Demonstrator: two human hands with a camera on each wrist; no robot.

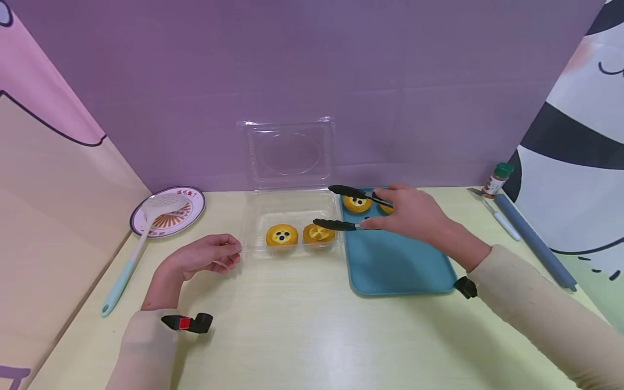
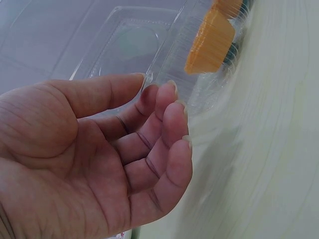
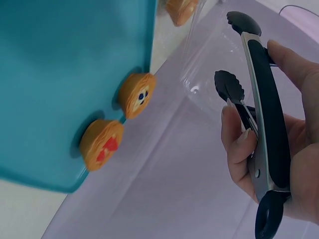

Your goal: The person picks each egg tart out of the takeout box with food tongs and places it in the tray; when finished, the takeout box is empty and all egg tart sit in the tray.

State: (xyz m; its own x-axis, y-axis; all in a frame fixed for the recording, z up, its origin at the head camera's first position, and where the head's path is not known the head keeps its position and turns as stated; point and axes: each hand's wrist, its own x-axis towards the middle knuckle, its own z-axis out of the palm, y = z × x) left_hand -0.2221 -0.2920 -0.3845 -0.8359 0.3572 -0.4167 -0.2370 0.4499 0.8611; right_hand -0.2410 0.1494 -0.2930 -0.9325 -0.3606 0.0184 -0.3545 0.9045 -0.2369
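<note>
Right hand (image 1: 409,214): gripped black-tipped metal tongs (image 1: 347,208), arms spread and holding nothing, above the teal rectangular tray's (image 1: 400,265) far left corner.
Left hand (image 1: 207,254): loosely open, fingertips touching the near left corner of the clear plastic clamshell box (image 1: 292,214).
Box: held two yellow round tarts (image 1: 281,235).
Tray: two more tarts at its far edge.

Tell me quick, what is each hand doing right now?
Left hand: open, fingers loosely curved, holding nothing, at the corner of the clear plastic container.
Right hand: grip closed round the black tongs, whose tips stand apart and empty.
</note>
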